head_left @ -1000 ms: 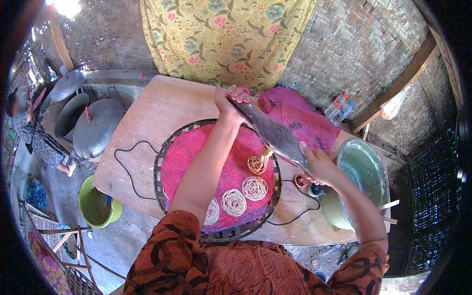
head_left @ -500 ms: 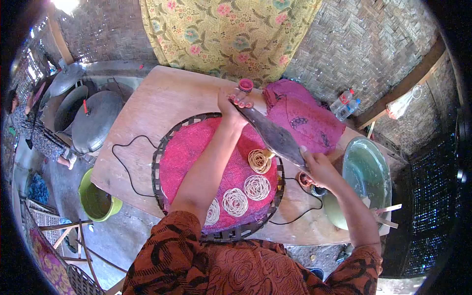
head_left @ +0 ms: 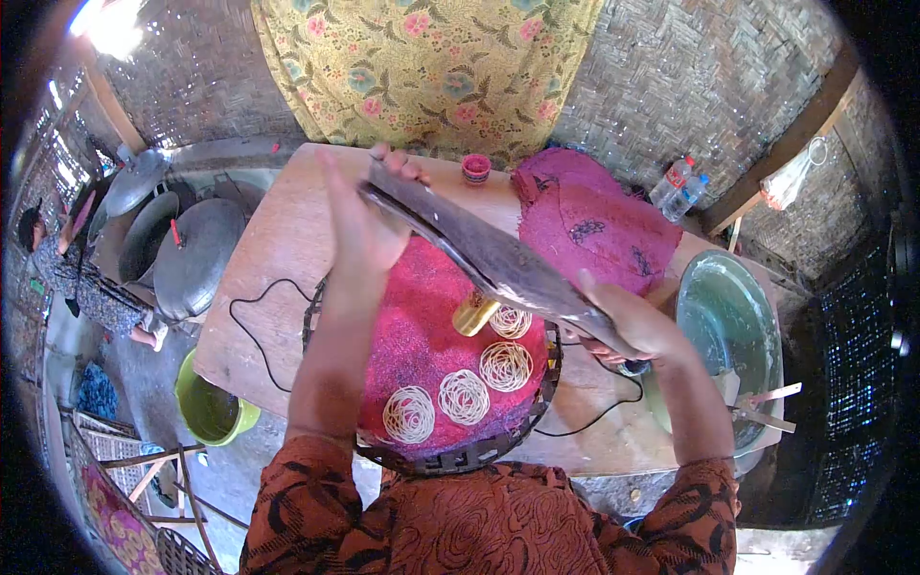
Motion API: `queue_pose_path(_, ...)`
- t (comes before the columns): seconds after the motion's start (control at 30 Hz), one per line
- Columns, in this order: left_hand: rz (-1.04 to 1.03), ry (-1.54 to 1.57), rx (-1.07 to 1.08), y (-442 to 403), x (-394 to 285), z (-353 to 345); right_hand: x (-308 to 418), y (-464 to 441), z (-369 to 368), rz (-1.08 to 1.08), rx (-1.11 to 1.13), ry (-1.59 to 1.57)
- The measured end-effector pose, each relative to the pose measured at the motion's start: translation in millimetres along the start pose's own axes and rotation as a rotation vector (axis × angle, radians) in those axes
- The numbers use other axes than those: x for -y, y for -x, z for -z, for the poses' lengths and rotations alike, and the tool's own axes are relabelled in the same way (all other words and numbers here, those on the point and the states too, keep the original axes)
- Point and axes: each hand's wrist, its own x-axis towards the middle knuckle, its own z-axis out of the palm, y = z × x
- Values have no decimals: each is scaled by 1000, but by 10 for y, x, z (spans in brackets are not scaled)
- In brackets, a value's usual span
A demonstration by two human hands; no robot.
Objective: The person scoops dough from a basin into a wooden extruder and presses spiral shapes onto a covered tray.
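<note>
A long dark wooden hand press point(head_left: 498, 254) slants over the table, with a yellowish cylinder point(head_left: 472, 314) under its middle. My left hand point(head_left: 376, 216) is closed around its upper left end, the thumb side blurred. My right hand point(head_left: 632, 319) grips its lower right end. Below the press lies a pink cloth point(head_left: 402, 331) on a round woven tray point(head_left: 460, 458). Several coiled nests of pale strands rest on the cloth, among them a front left nest point(head_left: 409, 414), a middle nest point(head_left: 464, 397) and a yellower nest point(head_left: 506, 366). Another nest point(head_left: 511, 322) is partly hidden by the press.
A small red cup point(head_left: 476, 169) and folded magenta cloth point(head_left: 599, 230) lie at the table's back. Right stand a green basin point(head_left: 728, 287) and plastic bottles point(head_left: 682, 196). A black cord point(head_left: 251, 331) runs beside the tray. Another person point(head_left: 86, 278) is far left near large pots point(head_left: 196, 259).
Both hands still hold the press; its left end has swung left and nearer, away from the red cup. The cylinder has moved left, off the nests. The view has shifted slightly.
</note>
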Motion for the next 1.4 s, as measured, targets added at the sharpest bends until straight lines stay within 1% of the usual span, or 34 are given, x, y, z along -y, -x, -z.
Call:
queue_pose_path(0.03, 63, -101, 1, 204, -115, -403, 64, 158, -41, 6, -3, -6)
queue_pose_path(0.07, -51, -502, 174, 398, -70, -516, 122, 328, -89, 152, 35, 80)
queue_pose_path(0.1, -17, -932, 262, 650, -69, -659, 148, 467, -131, 298, 71, 168)
queue_pose_path(0.13, -22, -1357, 379, 901, -68, -803, 153, 556, -213, 307, 64, 159)
queue_pose_path(0.17, 139, -1812, 395, 1197, -115, -941, 157, 611, -348, 466, 10, 354)
queue_pose_path(0.2, 203, -1694, 441, 1456, -45, -789, 138, 643, -476, 624, -50, 550)
queue_pose_path(0.23, 281, -1654, 439, 1688, 37, -651, 81, 656, -605, 634, -65, 537)
queue_pose_path(0.3, 335, -1673, 272, 2113, 63, -401, -65, 663, -777, 570, -226, 834)
queue_pose_path(0.33, 328, -1693, 138, 2314, 13, -271, -176, 621, -726, 575, -249, 824)
queue_pose_path(0.4, 247, -1731, -187, 2682, -225, -63, -516, 359, -533, 848, -523, 655)
queue_pose_path(0.43, 183, -1731, -355, 2860, -403, 26, -728, 200, -464, 845, -528, 656)
queue_pose_path(0.5, 34, -1697, -656, 3198, -794, 180, -1144, -134, -385, 867, -717, 946)
queue_pose_path(0.53, -43, -1674, -771, 3355, -991, 243, -1276, -247, -401, 875, -712, 948)
queue_pose_path(0.57, -115, -1652, -864, 3495, -1174, 289, -1384, -346, -434, 859, -721, 982)
queue_pose_path(0.63, -228, -1613, -974, 3668, -1407, 282, -1469, -441, -521, 824, -734, 1007)
queue_pose_path(0.67, -231, -1616, -978, 3720, -1458, 264, -1479, -453, -558, 829, -730, 1006)
queue_pose_path(0.73, -528, -1317, -1014, 3761, -1507, 193, -1489, -454, -632, 862, -747, 1043)
queue_pose_path(0.77, -625, -1233, -850, 3747, -1445, 143, -1489, -450, -660, 866, -740, 1046)
queue_pose_path(0.8, -631, -1231, -858, 3754, -1406, 87, -1484, -450, -684, 848, -750, 1093)
queue_pose_path(0.87, -659, -1188, -957, 3811, -1371, -6, -1493, -481, -719, 838, -751, 1141)
queue_pose_path(0.9, -621, -1179, -907, 3874, -1370, -31, -1520, -525, -725, 845, -773, 1137)
queue_pose_path(0.93, -627, -1182, -915, 3914, -1363, -54, -1523, -539, -746, 851, -795, 1131)
queue_pose_path(1.0, -644, -1289, -1016, 3982, -1344, -87, -1520, -506, -763, 838, -772, 1125)
queue_pose_path(1.03, -581, -1308, -1003, 4115, -1423, -24, -1513, -488, -772, 819, -759, 1120)
queue_pose_path(1.07, -585, -1309, -1009, 4202, -1454, 16, -1520, -483, -787, 824, -752, 1120)
queue_pose_path(1.13, -508, -1263, -1032, 4281, -1467, -4, -1521, -459, -826, 834, -841, 1201)
queue_pose_path(1.17, -582, -1255, -1091, 4253, -1382, -90, -1495, -421, -834, 844, -837, 1202)
queue_pose_path(1.2, -596, -1254, -1096, 4288, -1375, -109, -1460, -359, -832, 838, -897, 1152)
queue_pose_path(1.23, -560, -1309, -1035, 4335, -1369, -123, -1400, -273, -837, 834, -953, 1101)
queue_pose_path(1.27, -522, -1366, -975, 4373, -1357, -163, -1351, -170, -858, 850, -944, 1103)
queue_pose_path(1.3, -538, -1325, -901, 4399, -1309, -208, -1287, -39, -883, 973, -869, 775)
queue_pose_path(1.33, -572, -1325, -911, 4419, -1304, -213, -1178, 121, -924, 1081, -768, 447)
queue_pose_path(1.4, -288, -1374, -1145, 4542, -1324, -226, -884, 810, -1133, 1228, -635, 193)
